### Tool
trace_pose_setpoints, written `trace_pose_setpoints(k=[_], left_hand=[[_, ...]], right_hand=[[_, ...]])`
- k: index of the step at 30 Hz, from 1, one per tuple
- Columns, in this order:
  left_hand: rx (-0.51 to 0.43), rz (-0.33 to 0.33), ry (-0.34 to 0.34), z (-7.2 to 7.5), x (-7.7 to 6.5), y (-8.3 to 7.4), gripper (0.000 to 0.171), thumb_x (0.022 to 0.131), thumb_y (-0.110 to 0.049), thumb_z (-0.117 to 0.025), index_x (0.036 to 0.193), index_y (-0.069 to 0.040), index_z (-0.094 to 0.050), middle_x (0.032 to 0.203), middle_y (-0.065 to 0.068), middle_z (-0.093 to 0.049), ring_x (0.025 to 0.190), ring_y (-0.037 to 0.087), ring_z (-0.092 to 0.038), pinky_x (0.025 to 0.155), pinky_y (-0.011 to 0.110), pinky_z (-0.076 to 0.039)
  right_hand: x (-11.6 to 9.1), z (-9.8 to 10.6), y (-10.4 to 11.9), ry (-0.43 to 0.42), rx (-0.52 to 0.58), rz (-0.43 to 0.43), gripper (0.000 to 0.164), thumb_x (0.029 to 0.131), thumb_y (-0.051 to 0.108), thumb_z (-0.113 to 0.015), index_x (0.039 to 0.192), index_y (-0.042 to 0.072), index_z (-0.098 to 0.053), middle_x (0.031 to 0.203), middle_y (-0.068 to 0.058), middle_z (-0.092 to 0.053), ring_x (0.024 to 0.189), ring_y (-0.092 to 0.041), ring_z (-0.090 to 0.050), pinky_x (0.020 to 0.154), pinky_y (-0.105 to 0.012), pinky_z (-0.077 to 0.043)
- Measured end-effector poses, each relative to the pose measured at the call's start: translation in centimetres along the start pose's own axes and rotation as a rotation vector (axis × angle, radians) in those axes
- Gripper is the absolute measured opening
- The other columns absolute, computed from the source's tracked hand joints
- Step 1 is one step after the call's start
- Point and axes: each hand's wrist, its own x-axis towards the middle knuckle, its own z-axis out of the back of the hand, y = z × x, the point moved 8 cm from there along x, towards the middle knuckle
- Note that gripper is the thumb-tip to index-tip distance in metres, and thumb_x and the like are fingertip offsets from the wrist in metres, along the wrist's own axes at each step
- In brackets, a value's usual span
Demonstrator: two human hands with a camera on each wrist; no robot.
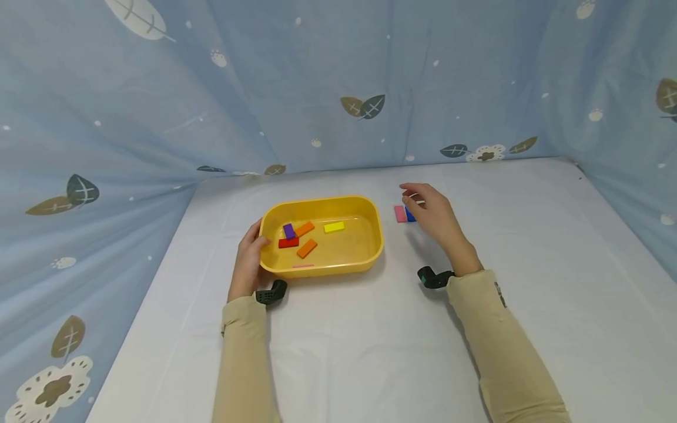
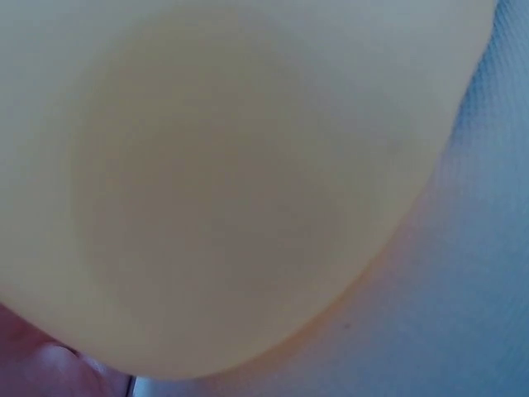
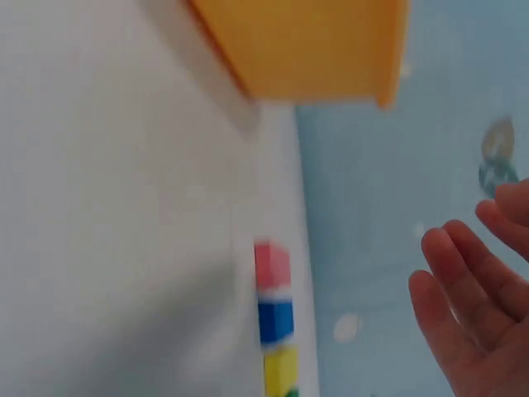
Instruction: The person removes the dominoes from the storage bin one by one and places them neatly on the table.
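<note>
A yellow plastic tub [image 1: 338, 268] stands on the table, with several small blocks inside: a purple block [image 1: 288, 231], a red block [image 1: 288, 242], an orange block [image 1: 307, 248] and a yellow block [image 1: 334, 227] among them. My left hand [image 1: 247, 261] grips its left side, thumb over the rim. In the left wrist view the tub's wall [image 2: 215, 207] fills most of the picture. To the right, my right hand [image 1: 435, 214] hovers over a row of blocks, fingers loosely bent and holding nothing. A pink block [image 3: 273, 265], a blue block [image 3: 275, 321] and another yellow block [image 3: 281, 370] show in that row.
A white cloth [image 1: 359, 341] covers the table. Behind it and along the sides hangs a blue curtain [image 1: 296, 76] with leaf prints. A sliver of green block [image 3: 292, 393] shows at the row's end.
</note>
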Motion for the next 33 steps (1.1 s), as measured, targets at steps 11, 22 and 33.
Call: trace_pose_setpoints(k=[11, 22, 33], left_hand=[[0.015, -0.002, -0.026, -0.1, 0.1, 0.3, 0.054, 0.083, -0.008, -0.04, 0.135, -0.022, -0.039, 0.139, -0.003, -0.034, 0.12, 0.018, -0.036, 0.1, 0.033, -0.032], [0.028, -0.015, -0.05, 0.4, 0.3, 0.1, 0.054, 0.082, -0.009, -0.041, 0.135, -0.023, -0.04, 0.138, -0.003, -0.035, 0.119, 0.018, -0.036, 0.1, 0.033, -0.031], [0.041, -0.006, -0.049, 0.5, 0.1, 0.3, 0.055, 0.082, -0.009, -0.041, 0.135, -0.023, -0.039, 0.138, -0.004, -0.035, 0.119, 0.018, -0.036, 0.1, 0.033, -0.031]], right_hand=[[-1.5, -5.6, 5.7, 0.133, -0.011, 0.211, 0.034, 0.09, 0.024, -0.051, 0.122, 0.012, -0.053, 0.114, -0.002, -0.052, 0.097, -0.014, -0.052, 0.083, -0.031, -0.046], [-1.4, -10.0, 8.6, 0.261, -0.169, 0.247, 0.038, 0.088, 0.024, -0.054, 0.124, 0.014, -0.052, 0.115, -0.003, -0.049, 0.094, -0.017, -0.055, 0.076, -0.033, -0.046], [-1.7, -12.8, 8.4, 0.353, -0.507, 0.231, 0.044, 0.088, 0.034, -0.05, 0.13, 0.02, -0.048, 0.137, -0.004, -0.039, 0.12, -0.023, -0.04, 0.093, -0.043, -0.038]])
